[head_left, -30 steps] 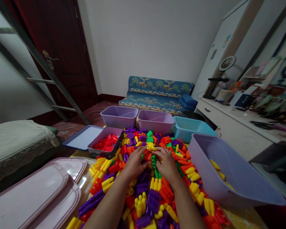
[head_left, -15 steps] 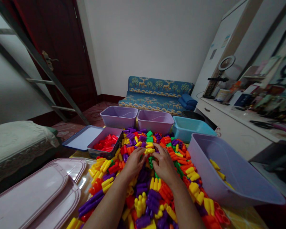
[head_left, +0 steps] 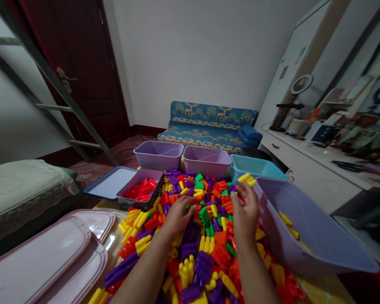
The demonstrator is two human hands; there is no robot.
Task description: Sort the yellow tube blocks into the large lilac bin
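Pinching a yellow plastic multi-tube block (head_left: pixel 247 180) in the right hand's (head_left: pixel 246 213) fingers, right of centre frame, by the left corner of the big lavender plastic bin (head_left: pixel 313 211). Can't tell its long axis, tbh. Left hand's (head_left: pixel 176 215) farther off, fingers curled over the multicoloured plastic pile (head_left: pixel 204 264), grip unclear.

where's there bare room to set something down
Bare patches: the pink lids, bordered by the white cloth and loose blocks, and the blue-edged lid left of the tin. The middle is crowded: blocks spread up to the large lilac bin, with the left hand over them and the right hand, holding yellow pieces, beside that bin.
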